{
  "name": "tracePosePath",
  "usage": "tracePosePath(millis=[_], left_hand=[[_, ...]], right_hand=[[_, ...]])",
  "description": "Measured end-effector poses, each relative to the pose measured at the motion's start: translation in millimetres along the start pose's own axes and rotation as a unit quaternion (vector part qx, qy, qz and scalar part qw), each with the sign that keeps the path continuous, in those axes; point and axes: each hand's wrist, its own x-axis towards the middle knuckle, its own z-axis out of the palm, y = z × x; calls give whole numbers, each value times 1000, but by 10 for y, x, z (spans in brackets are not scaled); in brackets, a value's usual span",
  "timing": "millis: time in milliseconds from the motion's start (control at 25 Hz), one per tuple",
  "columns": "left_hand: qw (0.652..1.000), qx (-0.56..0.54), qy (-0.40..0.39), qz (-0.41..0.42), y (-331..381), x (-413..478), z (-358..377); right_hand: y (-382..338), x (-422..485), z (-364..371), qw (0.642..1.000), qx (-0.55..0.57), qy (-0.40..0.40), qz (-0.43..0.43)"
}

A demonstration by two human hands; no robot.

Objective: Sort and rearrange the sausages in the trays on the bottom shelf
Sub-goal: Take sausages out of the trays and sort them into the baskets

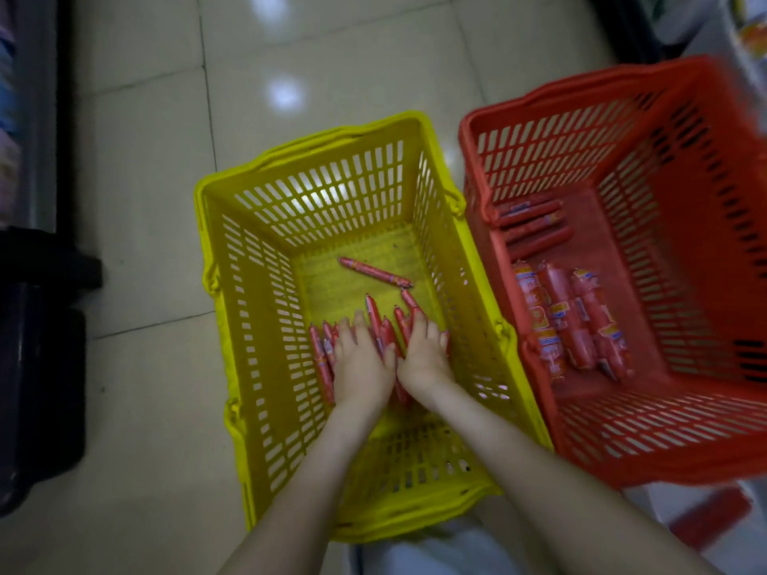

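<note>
Bunching light, likely slippery sausages [320, 359] at the yellow basket's [265, 325] near end, I am pressing left hand [361, 365] and right hand [424, 355] flat, unclenched; hold mid-length.

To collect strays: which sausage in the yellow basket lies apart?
The lone sausage, slanted mid-floor in the yellow basket; the others lie bunched under the left hand and right hand.

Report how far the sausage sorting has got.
Done: thick sausages lie in the red basket. In hand: the left hand and right hand rest on thin sausages bunched in the yellow basket. Left: one stray sausage lies apart; no shelf trays show.
</note>
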Motion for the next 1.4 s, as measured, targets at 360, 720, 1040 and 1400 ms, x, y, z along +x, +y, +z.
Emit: tracePosePath(millis=[360, 720, 1040, 1400], left_hand=[[908, -150, 144, 364, 1706, -1058, -674], [770, 52, -171, 613, 2641, -2389, 1576], [755, 309, -364, 450, 2574, -2066, 3115], [811, -182, -542, 122, 2780, -2173, 2760]], right_hand=[[680, -1293, -2190, 927, 218, 225, -204], [3740, -2148, -1856, 866, 237, 382, 221], [4466, -1564, -828, 850, 331, 237, 335], [4269, -1807, -1237, 633, 713, 230, 196]])
